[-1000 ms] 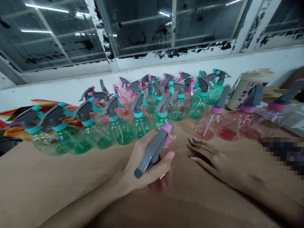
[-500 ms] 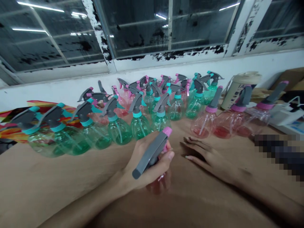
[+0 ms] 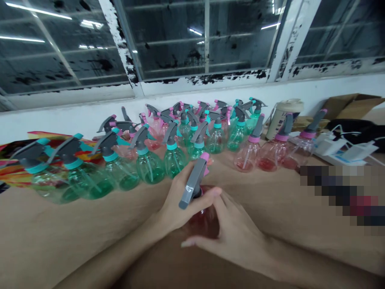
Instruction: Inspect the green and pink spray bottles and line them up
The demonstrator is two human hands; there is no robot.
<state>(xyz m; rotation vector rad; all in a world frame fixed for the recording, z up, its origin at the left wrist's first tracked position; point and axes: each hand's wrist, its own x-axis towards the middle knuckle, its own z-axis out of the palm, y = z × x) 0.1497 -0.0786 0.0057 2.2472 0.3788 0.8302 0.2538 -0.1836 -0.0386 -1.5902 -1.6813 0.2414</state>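
A pink spray bottle (image 3: 203, 220) with a grey and pink trigger head (image 3: 194, 180) stands in front of me. My left hand (image 3: 177, 202) is closed around its neck, just under the trigger head. My right hand (image 3: 240, 230) curves around the right side of the bottle's clear body, thumb at the near side and fingers at the far side. Its fingertips meet the left thumb; how firmly it presses is hard to tell. Behind my hands runs a row of green spray bottles (image 3: 150, 167) with turquoise collars. To the right stand three pink spray bottles (image 3: 245, 156).
More pink and green sprayers (image 3: 216, 138) crowd against the white wall (image 3: 75, 116). A colourful bag (image 3: 15, 170) lies at the left. At the right are a cream container (image 3: 282, 118), a cardboard box (image 3: 349, 106) and white chargers (image 3: 331, 144) with cables. A pixelated patch covers the right edge.
My right hand has moved left from the tabletop to the bottle's body. The left hand still holds the neck, and the trigger head is turned slightly. The view has shifted a little to the right.
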